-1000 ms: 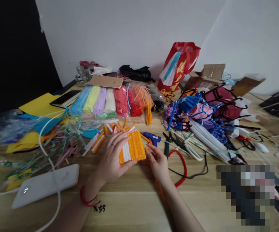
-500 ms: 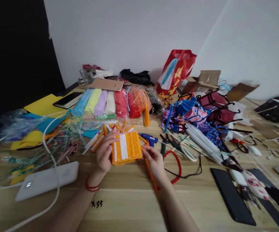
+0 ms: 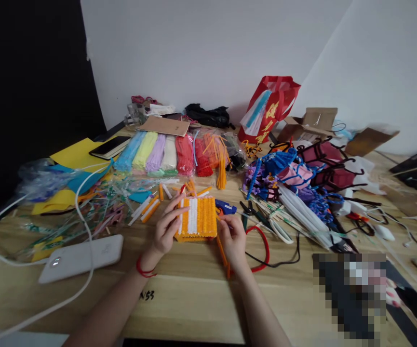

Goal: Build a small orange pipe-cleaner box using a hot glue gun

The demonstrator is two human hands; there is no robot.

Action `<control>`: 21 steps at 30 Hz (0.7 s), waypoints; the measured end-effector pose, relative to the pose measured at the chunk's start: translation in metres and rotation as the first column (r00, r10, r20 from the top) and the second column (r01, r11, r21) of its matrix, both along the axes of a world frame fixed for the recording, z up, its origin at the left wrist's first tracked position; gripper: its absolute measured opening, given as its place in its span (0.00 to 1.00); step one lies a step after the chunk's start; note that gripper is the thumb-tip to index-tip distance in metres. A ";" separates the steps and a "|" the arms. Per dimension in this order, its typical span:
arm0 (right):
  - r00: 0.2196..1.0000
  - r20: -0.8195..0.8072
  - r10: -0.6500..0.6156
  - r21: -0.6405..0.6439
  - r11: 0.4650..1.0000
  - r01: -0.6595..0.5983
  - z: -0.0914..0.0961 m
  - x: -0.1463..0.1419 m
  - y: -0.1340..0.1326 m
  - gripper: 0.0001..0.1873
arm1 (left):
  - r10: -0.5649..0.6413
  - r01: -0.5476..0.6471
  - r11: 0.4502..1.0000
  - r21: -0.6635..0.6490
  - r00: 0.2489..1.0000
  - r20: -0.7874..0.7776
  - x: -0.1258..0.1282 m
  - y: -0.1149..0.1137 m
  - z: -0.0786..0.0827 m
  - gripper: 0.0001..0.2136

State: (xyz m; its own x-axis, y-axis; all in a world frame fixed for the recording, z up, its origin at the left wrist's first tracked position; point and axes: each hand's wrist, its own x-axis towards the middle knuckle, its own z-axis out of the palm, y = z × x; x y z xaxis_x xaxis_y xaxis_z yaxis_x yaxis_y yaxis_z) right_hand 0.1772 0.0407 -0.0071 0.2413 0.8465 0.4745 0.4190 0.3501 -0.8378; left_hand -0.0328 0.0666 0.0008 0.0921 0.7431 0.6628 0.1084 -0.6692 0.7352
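An orange and white woven pipe-cleaner panel [image 3: 198, 218] is held just above the wooden table [image 3: 194, 299]. My left hand [image 3: 167, 229] grips its left edge, fingers curled over the white stripes. My right hand [image 3: 232, 237] pinches its right edge. A loose orange pipe cleaner [image 3: 222, 255] runs down from the panel past my right wrist. Short orange and white cut pieces [image 3: 150, 207] lie just behind my left hand. A red string bracelet circles my left wrist.
Bagged pipe cleaners in several colours [image 3: 165, 154] lie at the back. A blue glue gun [image 3: 225, 207], pliers [image 3: 248, 212] and a red loop [image 3: 262, 246] sit right of my hands. A white power bank [image 3: 81, 258] with cable lies left. A red bag [image 3: 269, 108] and boxes stand behind.
The panel has turned flatter and shifted slightly right with both hands. My left fingers moved from covering its face to gripping its left edge. The view drifted a little.
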 end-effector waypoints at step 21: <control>0.618 0.692 0.373 -0.031 0.871 -0.490 0.063 -0.042 -0.020 0.16 | -0.172 0.154 0.966 -0.207 0.982 -0.071 -0.021 0.003 0.018 0.14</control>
